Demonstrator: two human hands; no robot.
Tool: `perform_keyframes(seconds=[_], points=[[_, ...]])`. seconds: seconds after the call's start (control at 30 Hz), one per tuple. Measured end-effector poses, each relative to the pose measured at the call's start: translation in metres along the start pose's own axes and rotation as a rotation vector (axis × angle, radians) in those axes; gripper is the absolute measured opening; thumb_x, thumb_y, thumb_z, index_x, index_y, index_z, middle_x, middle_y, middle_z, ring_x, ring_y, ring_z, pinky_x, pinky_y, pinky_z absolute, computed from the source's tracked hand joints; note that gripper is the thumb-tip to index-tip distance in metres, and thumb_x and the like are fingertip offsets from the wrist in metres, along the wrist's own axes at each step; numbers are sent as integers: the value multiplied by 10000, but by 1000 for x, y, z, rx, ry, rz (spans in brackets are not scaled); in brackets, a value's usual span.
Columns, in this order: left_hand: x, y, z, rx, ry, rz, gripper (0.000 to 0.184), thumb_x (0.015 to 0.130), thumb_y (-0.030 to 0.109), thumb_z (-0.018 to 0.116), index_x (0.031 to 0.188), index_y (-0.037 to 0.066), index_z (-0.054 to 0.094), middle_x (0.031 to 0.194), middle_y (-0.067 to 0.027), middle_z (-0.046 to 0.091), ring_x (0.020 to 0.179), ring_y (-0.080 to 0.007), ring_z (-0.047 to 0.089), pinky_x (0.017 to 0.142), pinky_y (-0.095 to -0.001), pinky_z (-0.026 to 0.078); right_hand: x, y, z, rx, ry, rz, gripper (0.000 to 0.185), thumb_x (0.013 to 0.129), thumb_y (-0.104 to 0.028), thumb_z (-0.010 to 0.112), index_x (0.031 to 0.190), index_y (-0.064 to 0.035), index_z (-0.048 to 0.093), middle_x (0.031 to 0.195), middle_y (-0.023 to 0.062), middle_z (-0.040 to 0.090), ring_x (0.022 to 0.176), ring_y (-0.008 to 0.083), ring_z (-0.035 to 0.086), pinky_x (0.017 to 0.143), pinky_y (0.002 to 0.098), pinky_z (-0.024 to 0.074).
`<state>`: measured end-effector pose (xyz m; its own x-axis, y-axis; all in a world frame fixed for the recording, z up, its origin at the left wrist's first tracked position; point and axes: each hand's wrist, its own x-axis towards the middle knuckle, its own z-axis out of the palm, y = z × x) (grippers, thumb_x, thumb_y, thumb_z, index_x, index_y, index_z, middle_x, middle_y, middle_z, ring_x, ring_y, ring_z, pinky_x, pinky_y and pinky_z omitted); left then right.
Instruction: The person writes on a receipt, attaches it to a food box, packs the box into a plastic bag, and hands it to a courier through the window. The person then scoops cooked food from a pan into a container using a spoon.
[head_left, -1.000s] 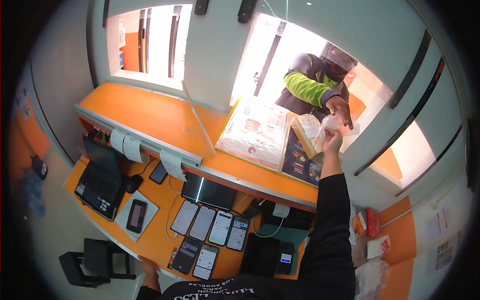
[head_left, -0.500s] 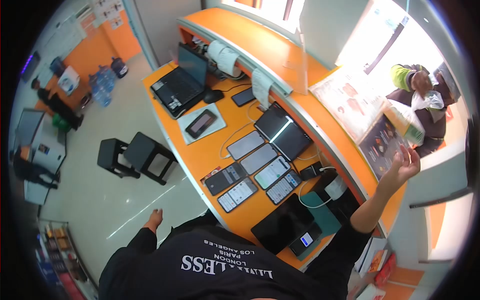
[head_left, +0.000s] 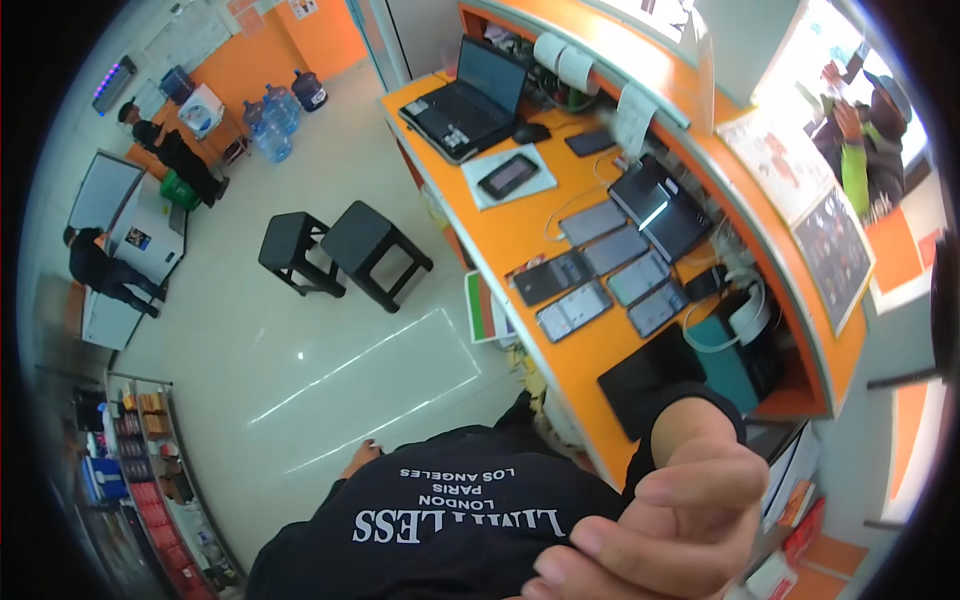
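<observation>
Phones [head_left: 571, 309] are lying clustered on the orange surface [head_left: 572, 372], far and slightly left of your right hand [head_left: 665, 515], long axes running near-left to far-right; a black pad [head_left: 648, 378] is lying between. Your nearer right hand is hanging relaxed, holding nothing visible; your left hand [head_left: 362, 456] is showing too little to tell.

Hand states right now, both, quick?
Left hand: partly hidden low beside the body; open or closed can't be told.
Right hand: half-open, fingers loosely curled, nothing visible in it.
</observation>
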<state>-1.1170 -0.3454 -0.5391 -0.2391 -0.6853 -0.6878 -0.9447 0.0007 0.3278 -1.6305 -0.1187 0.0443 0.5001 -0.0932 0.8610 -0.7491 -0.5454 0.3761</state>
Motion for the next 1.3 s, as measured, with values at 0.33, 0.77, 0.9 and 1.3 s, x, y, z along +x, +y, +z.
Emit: perform_keyframes(seconds=[0.33,0.77,0.9,1.3], points=[[12,-127,-24,236,-106,76,557,946,321,625,1404,36,485,1184,-223,683,1069,-355,685,925,-445,528,-3,-115,65,69,-496,839,377,793,-106,631,1167,-80,670,1161,86,620,1117,230,603,897,389,511],[-148,452,-18,85,-108,1395,466,888,98,643,1339,27,553,1315,-204,584,1231,-387,534,1079,-446,409,-370,-62,-248,-849,-1294,2000,659,882,-215,664,1464,-80,387,1626,111,274,1457,295,355,1121,511,403],[-203,627,75,126,-259,1739,429,907,43,582,1335,26,554,1336,-187,573,1265,-382,507,1083,-446,410,-412,-33,-266,-734,-1331,1587,887,761,-325,797,1520,-149,374,1644,84,233,1515,334,212,1214,508,259],[-213,782,247,500,-172,1575,474,961,273,535,1358,14,551,1388,-188,555,1347,-410,458,1125,-502,358,-438,-17,-287,-389,-1201,1291,842,722,-258,807,1460,-57,453,1537,203,376,1463,394,292,1213,494,239]])
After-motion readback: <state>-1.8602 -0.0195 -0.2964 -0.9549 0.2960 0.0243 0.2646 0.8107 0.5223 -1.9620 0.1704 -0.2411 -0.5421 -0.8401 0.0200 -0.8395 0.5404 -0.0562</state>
